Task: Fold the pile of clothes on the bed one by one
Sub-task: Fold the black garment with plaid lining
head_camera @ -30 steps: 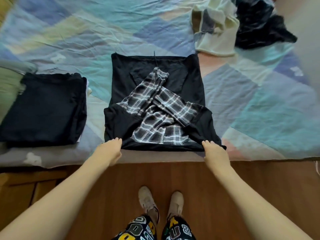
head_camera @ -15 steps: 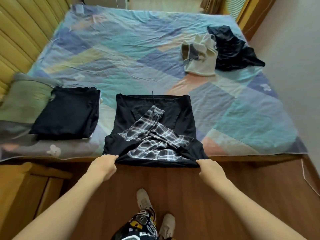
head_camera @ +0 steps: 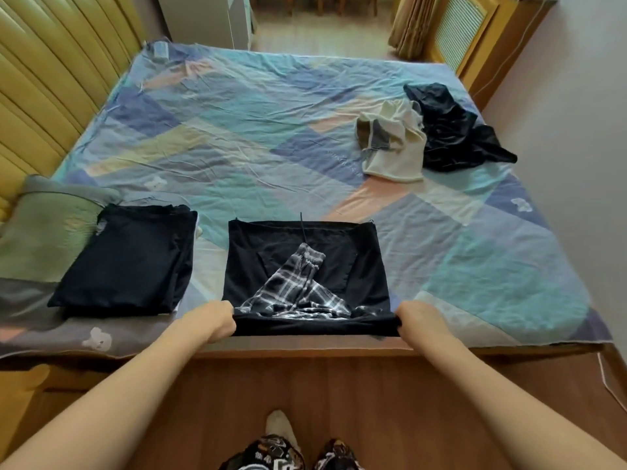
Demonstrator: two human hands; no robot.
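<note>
A black garment with plaid sleeves lies flat at the bed's near edge, sleeves crossed over its middle. My left hand grips its near left corner and my right hand grips its near right corner, with the near hem lifted and bunched between them. To the left sits a folded black stack. Far right on the bed lie an unfolded cream garment and a crumpled black garment, touching each other.
The bed has a patchwork sheet with a padded yellow headboard on the left. A green-grey pillow lies behind the folded stack. Wooden floor and my feet are below; a wall runs along the right.
Both hands have lifted the garment's near hem off the bed edge and bunched it. My view has pulled back, showing more of the bed and room.
</note>
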